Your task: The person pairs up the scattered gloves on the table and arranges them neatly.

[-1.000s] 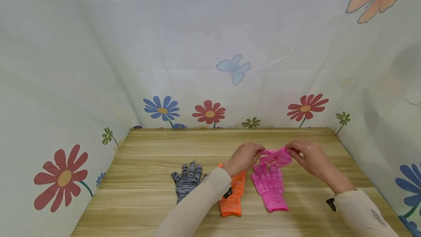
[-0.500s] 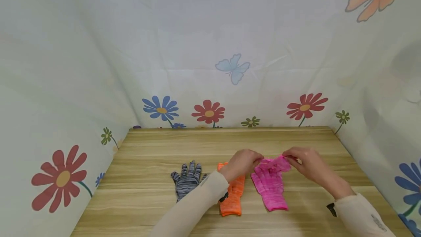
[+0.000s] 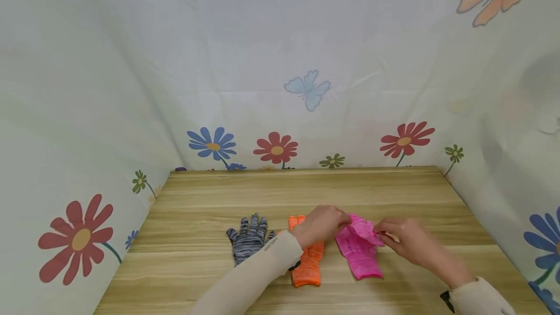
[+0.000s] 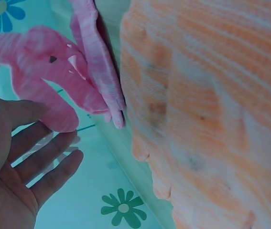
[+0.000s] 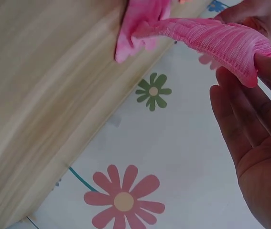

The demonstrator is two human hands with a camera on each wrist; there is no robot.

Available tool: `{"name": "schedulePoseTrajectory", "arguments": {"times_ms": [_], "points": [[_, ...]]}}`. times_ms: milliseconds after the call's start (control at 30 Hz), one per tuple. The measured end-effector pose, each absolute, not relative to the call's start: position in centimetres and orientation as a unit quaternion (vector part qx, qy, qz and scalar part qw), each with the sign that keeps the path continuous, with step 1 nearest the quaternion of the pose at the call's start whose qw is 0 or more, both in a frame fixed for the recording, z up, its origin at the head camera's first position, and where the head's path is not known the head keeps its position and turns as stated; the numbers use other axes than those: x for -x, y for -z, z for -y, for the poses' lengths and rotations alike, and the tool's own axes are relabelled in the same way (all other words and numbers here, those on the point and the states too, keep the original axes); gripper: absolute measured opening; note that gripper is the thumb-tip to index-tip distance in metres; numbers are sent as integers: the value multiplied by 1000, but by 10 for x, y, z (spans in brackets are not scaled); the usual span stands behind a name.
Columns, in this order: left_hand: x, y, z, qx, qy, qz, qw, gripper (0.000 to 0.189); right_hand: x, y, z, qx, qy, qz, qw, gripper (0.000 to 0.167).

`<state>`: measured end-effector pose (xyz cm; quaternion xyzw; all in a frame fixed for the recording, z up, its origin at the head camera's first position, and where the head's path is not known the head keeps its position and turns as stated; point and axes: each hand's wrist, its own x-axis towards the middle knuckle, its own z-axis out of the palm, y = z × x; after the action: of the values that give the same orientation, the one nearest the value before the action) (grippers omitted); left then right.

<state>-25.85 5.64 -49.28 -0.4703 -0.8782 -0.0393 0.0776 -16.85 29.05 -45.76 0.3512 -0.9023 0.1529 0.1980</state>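
A pink knit glove is stretched between both hands, low over a second pink glove that lies on the table. My left hand pinches one end of the upper glove by a finger tip, thumb against index finger. At the other end, my right hand pinches the ribbed cuff between thumb and fingers. The fingers of the lower glove are mostly hidden under the upper one. Beneath the left wrist lies an orange glove, partly covered by that hand.
To the left, a grey striped glove lies flat, its lower part hidden by the left sleeve. The wood-grain table meets a pale cloth backdrop printed with flowers and butterflies along its back and sides.
Both hands have moved down and toward the near side with the upper pink glove, bringing it over the lower one. The right hand has come down further than the left.
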Motion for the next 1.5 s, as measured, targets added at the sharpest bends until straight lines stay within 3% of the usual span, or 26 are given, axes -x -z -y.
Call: {"name": "schedulePoseTrajectory", "arguments": {"times_ms": [367, 600, 1000, 1500], "points": [[249, 494, -49, 497, 2, 867, 42, 13, 153, 488, -282, -394, -154, 885, 193, 24], [248, 497, -46, 506, -3, 861, 48, 13, 149, 501, -278, -404, -158, 882, 184, 22], [248, 505, -40, 517, -12, 855, 26, 12, 142, 514, -270, -373, -125, 913, 104, 10], [265, 504, -32, 469, 30, 883, 4, 14, 151, 497, -277, -264, -132, 945, 138, 19]]}}
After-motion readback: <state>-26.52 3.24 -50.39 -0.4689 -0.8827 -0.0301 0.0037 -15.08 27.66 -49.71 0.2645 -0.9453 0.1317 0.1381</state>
